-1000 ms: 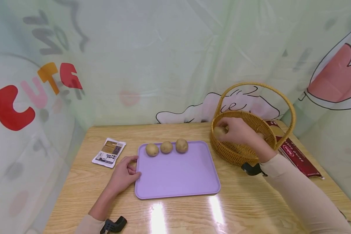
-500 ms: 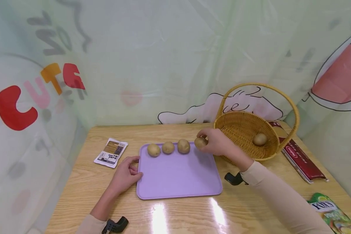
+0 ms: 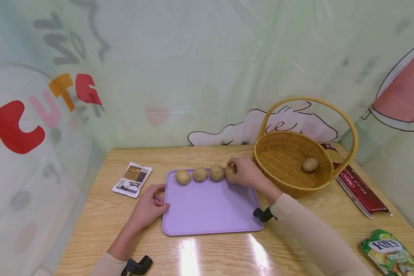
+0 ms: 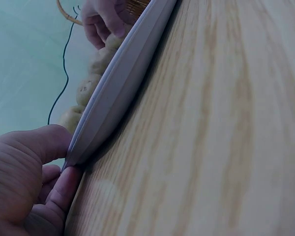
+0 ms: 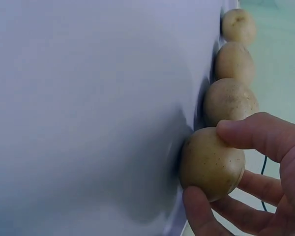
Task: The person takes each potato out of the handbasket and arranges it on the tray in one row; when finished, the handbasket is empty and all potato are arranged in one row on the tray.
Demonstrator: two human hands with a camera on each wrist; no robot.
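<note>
A lilac tray [image 3: 210, 214] lies on the table, with potatoes in a row along its back edge. My right hand [image 3: 246, 174] holds the rightmost potato [image 5: 211, 162] between thumb and fingers; it sits on the tray beside the neighbouring potato [image 5: 229, 101]. Further left are another potato [image 3: 200, 174] and the leftmost potato [image 3: 183, 177]. My left hand [image 3: 149, 207] grips the tray's left edge, its digits at the rim in the left wrist view. One more potato [image 3: 309, 165] lies inside the wicker basket [image 3: 279, 153], right of the tray.
A white and brown packet [image 3: 132, 179] lies left of the tray. Behind the basket's right side is a dark red bag [image 3: 362, 188]. A green packet [image 3: 391, 251] lies at the front right. The basket's tall handle [image 3: 307, 99] arches upward before the printed curtain.
My right hand has come out of the basket leftward with a potato and set it at the row's right end, beside the third potato. The left hand keeps its place at the tray.
</note>
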